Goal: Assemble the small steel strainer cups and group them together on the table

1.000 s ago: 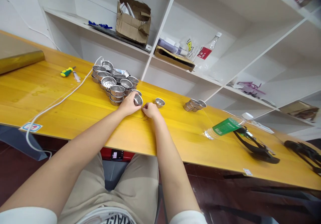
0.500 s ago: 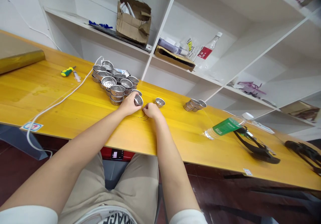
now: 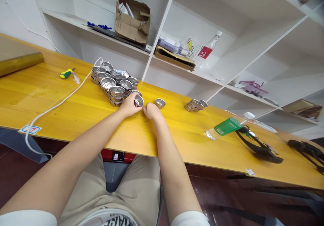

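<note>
My left hand (image 3: 129,106) is closed around a small perforated metal cup (image 3: 139,100), tipped on its side above the yellow table (image 3: 76,111). My right hand (image 3: 151,111) is pinched shut just to the right of that cup, on something thin and dark that I cannot make out, perhaps a wire. A heap of several like metal cups (image 3: 113,82) lies just behind my left hand. One single cup (image 3: 160,103) stands right of my right hand. A short row of cups (image 3: 195,105) lies further right.
A white cable (image 3: 58,103) crosses the table's left side past a green-yellow screwdriver (image 3: 66,73) and a gold roll (image 3: 20,63). A green-labelled bottle (image 3: 227,126) and black straps (image 3: 258,146) lie to the right. White shelves (image 3: 162,20) with boxes stand behind.
Both hands stay at the same cup; the view has shifted slightly, and the dark thin piece under my right hand shows less than before.
</note>
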### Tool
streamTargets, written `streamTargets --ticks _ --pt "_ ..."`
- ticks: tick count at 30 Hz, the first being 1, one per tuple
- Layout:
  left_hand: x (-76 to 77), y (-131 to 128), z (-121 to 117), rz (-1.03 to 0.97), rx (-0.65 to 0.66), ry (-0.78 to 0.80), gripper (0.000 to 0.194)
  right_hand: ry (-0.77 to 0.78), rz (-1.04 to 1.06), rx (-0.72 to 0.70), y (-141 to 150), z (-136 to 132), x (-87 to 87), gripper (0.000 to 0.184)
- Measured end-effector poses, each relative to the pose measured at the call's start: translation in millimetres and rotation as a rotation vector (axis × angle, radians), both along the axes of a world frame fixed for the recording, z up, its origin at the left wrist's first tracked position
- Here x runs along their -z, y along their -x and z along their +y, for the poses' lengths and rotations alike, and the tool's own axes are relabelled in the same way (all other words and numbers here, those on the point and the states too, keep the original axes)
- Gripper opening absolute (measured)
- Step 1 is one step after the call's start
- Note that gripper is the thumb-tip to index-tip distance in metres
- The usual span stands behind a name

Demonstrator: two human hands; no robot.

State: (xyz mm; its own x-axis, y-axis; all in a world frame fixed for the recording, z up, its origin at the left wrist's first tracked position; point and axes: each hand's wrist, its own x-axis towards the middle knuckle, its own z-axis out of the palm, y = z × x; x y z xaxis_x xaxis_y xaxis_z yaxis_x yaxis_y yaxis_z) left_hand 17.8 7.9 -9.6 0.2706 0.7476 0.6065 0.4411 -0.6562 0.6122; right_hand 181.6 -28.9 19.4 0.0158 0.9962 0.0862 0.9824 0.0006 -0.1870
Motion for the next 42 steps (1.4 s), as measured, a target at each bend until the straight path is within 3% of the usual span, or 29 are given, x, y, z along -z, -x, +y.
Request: streamTargets --ticks 7,12,16,20,23,33,42 --pt "1.7 -1.0 1.4 -0.007 0.002 -0.023 0.053 -0.303 0.57 0.099 -17.4 15.5 2.3 0.008" --pt "4.9 -1.1 3.3 -0.007 -0.002 -0.018 0.053 -0.268 1.115 0.091 -10.7 18.9 4.5 0.006" --pt "6.9 -1.2 4.1 0.017 0.009 -0.01 0.053 -0.251 1.325 0.097 -5.4 16.2 0.4 0.016" --pt "7.8 -1.4 5.0 0.04 0.054 -0.022 0.054 -0.219 1.395 0.114 -3.5 16.3 -1.7 0.013" --pt "7.4 -1.6 4.6 0.037 0.076 -0.025 0.054 -0.2 1.406 0.1 -3.5 17.1 -1.6 0.021" --pt "6.2 -2.1 1.7 0.074 0.098 -0.013 0.057 -0.289 1.345 0.082 -5.3 15.0 -2.4 0.028" --pt "7.2 -2.4 2.6 0.101 0.066 0.044 0.075 -0.299 1.315 0.115 -5.4 15.4 -1.6 0.034"
